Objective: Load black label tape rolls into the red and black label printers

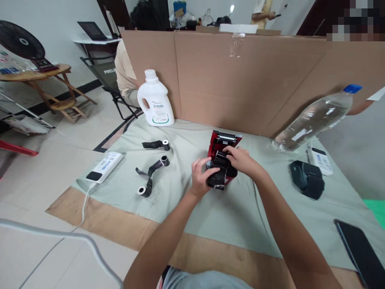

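A small red device like a portable printer stands on the cloth with its lid tilted up. Inside its bay sits a black roll, and a broad black strip hangs out over the front. My left hand grips the near left side, its thumb lying on the strip. From the right, my right hand reaches in with bent fingers on the roll; its fingertips are partly hidden. To the left lie a small black roll with a loose tail and two more rolls joined by a twisted strip.
A cardboard panel stands behind the cloth. Around me are a white detergent jug, a leaning plastic bottle, a black device, white power banks and a phone. A person's sleeve shows beyond the panel.
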Available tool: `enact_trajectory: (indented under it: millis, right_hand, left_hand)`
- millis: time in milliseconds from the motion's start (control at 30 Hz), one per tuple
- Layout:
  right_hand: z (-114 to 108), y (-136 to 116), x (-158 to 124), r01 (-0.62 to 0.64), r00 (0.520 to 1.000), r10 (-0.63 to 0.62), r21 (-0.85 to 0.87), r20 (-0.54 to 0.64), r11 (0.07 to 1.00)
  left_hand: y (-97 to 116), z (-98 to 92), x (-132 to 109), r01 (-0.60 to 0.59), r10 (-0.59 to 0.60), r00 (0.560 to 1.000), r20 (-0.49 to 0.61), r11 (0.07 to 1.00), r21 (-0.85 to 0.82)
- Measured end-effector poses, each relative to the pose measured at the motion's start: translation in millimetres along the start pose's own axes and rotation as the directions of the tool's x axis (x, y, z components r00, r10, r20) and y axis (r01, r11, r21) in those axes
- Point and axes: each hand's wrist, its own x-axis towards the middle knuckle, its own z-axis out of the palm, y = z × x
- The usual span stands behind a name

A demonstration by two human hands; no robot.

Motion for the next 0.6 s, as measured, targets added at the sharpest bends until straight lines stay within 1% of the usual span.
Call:
enact_trajectory:
  millis: [67,200,300,367,433,533,600]
  right_hand:
    - [5.4,-2.4,9.1,-0.015,1.000,0.017,-0.075,0.023,0.997]
    - [14.1,-3.5,23.5,-0.026,0.997,0.036,-0.148,0.063,0.989]
    - [16.8,-6.6,30.7,-0.030,0.994,0.051,-0.215,0.093,0.976]
    - [16.9,-12.4,34.1,-0.041,0.990,0.075,-0.270,0.118,0.962]
    - [16.5,-19.4,36.0,-0.063,0.987,0.105,-0.315,0.119,0.947]
    - [16.5,-24.9,32.1,-0.096,0.987,0.131,-0.311,0.092,0.946]
    - [17.4,-22.4,23.4,-0.090,0.993,0.104,-0.235,0.049,0.968]
  left_hand:
    - [-0.4,0.4,0.2,0.009,-0.007,0.999,0.035,0.999,-0.033]
    - [-1.4,5.4,2.5,0.047,-0.047,0.999,0.019,0.998,-0.033]
    - [-0.3,9.1,5.0,0.054,-0.053,0.998,0.023,0.998,-0.042]
    - [1.0,11.2,6.4,0.068,-0.064,0.997,0.050,0.995,-0.073]
    - [2.1,13.0,7.3,0.094,-0.087,0.993,0.081,0.992,-0.090]
    - [2.6,14.2,7.9,0.092,-0.083,0.993,0.085,0.991,-0.097]
    - [2.4,13.8,8.0,0.066,-0.059,0.996,0.065,0.992,-0.103]
